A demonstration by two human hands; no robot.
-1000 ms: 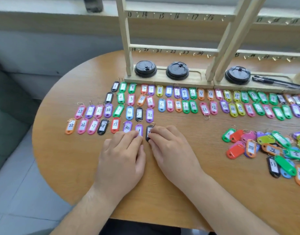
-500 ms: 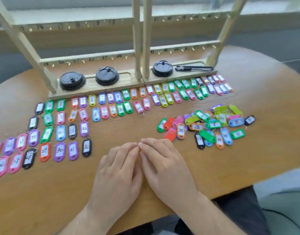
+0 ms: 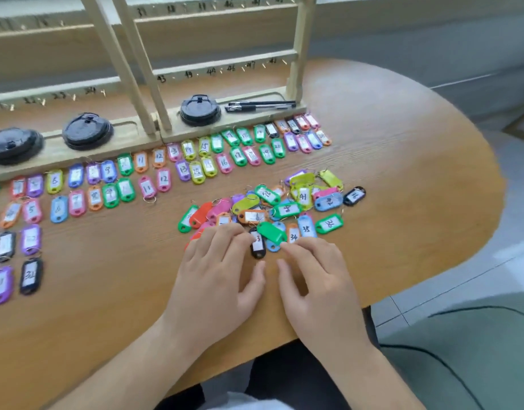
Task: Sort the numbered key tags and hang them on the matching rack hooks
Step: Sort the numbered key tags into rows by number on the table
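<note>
A loose pile of coloured key tags (image 3: 272, 208) lies mid-table, right of centre. My left hand (image 3: 216, 276) and my right hand (image 3: 317, 279) lie flat at the pile's near edge, fingers straight. Between their fingertips lies a black tag (image 3: 258, 245) beside a green tag (image 3: 271, 232). My left fingers cover some red and pink tags. Sorted rows of numbered tags (image 3: 154, 173) run along the foot of the wooden rack (image 3: 142, 72), whose rails carry numbered hooks. No tag hangs on a hook.
Three black round lids (image 3: 199, 110) and two black pens (image 3: 259, 105) sit on the rack's base. The round wooden table (image 3: 402, 161) drops off to the right and near me. A grey-green seat (image 3: 462, 350) stands at lower right.
Both hands moved from the sorted rows on the left to the near edge of the loose pile. The view swung right with them.
</note>
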